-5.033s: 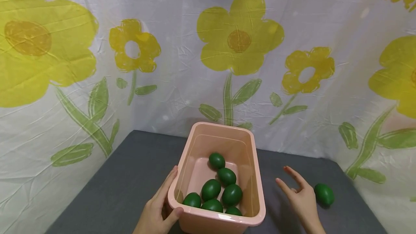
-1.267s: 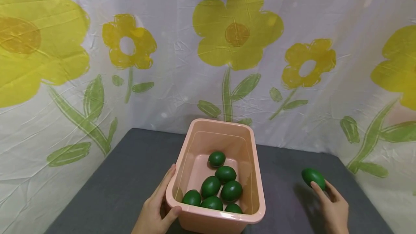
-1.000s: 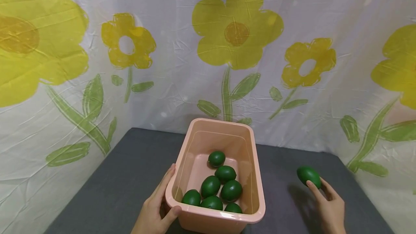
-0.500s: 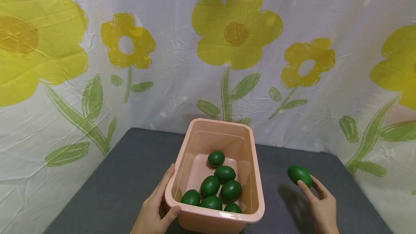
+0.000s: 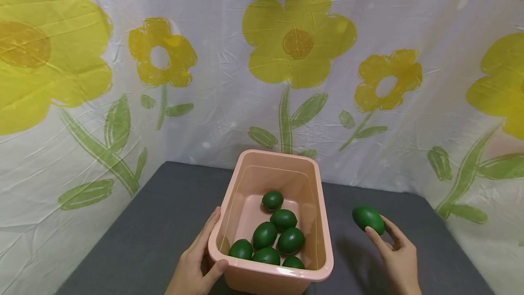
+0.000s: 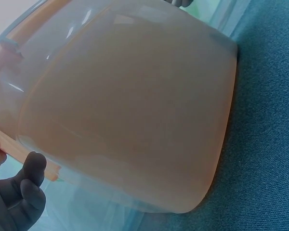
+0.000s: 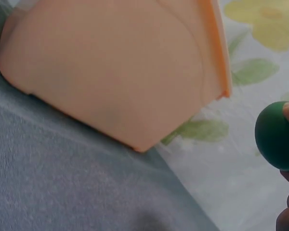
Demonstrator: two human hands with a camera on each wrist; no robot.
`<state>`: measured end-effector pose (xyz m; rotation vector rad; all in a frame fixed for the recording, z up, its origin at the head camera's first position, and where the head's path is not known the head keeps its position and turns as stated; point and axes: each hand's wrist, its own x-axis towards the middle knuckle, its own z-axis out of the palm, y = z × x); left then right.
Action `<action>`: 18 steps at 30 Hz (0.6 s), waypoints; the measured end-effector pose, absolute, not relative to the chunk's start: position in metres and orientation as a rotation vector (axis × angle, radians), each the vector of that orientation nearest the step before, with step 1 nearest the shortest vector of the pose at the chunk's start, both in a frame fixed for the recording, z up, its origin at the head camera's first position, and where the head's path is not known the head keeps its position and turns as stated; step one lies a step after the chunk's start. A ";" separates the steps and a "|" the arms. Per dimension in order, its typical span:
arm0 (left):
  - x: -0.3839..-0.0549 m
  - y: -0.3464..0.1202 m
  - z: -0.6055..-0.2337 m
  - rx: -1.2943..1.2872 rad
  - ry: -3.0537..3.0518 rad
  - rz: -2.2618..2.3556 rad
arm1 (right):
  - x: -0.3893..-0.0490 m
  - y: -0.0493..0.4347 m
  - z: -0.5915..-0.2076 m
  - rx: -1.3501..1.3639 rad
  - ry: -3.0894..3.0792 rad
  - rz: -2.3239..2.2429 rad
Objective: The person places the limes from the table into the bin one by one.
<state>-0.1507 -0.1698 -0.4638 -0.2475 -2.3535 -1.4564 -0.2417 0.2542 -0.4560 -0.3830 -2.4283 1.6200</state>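
A pink plastic bin (image 5: 229, 263) stands on the table and holds several dark green limes (image 5: 265, 235). My left hand (image 5: 195, 258) grips its near left corner, thumb over the front rim and fingers along the outer side. In the left wrist view, the fingers (image 6: 32, 168) show beside the bin's rim, and its wall fills most of the picture. To the right of the bin, my right hand (image 5: 395, 251) holds one lime (image 5: 368, 220) between thumb and fingers, above the table and apart from the bin. The right wrist view also shows that lime (image 7: 278, 137).
The dark grey tabletop (image 5: 172, 222) extends on both sides of the bin. A white cloth (image 5: 221, 104) with yellow flowers hangs behind the table and along its sides.
The right hand was near a lime lying on the right; it took hold of that lime, raised it and has moved left toward the bin. The left hand keeps its hold.
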 end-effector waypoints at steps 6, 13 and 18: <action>-0.150 -0.169 -0.464 -0.236 -2.358 -1.463 | -0.237 0.250 -0.452 -0.366 -2.426 1.650; -0.151 -0.168 -0.463 -0.243 -2.357 -1.471 | -0.232 0.241 -0.441 -0.299 -2.367 1.661; -0.151 -0.169 -0.464 -0.256 -2.340 -1.448 | -0.231 0.235 -0.433 -0.231 -2.324 1.684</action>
